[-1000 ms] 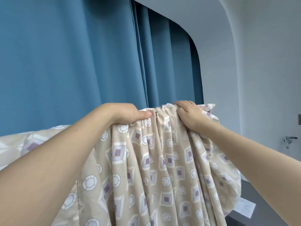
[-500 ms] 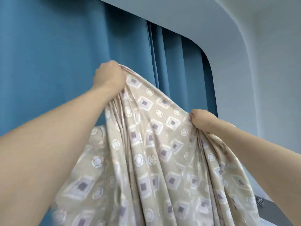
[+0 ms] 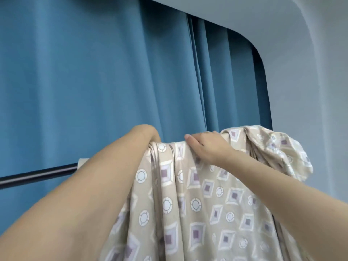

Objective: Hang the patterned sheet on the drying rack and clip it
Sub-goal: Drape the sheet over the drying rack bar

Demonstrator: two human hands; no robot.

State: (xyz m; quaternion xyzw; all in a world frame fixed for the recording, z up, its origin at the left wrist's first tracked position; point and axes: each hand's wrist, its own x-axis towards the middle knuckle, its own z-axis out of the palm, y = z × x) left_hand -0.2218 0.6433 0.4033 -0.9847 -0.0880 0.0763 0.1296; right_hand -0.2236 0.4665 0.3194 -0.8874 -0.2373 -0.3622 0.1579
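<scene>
The patterned sheet [image 3: 188, 194], beige with white rings and purple diamonds, is draped over the drying rack's top bar and hangs down toward me. A bunched part of it bulges at the right end [image 3: 278, 147]. The rack bar [image 3: 37, 176] is dark and runs out to the left past a white joint [image 3: 82, 162]. My left hand [image 3: 148, 132] reaches over the bar behind the sheet's left edge, its fingers hidden. My right hand [image 3: 205, 147] lies on the sheet's top fold, thumb along the front, fingers curled over the far side.
A blue curtain [image 3: 94, 81] hangs close behind the rack and fills the left and middle. A pale wall [image 3: 310, 91] and ceiling lie to the right and above.
Both hands have brought the sheet down from a raised hold onto the rack bar. The left hand dropped behind the bar, and the right hand shifted left on the top fold.
</scene>
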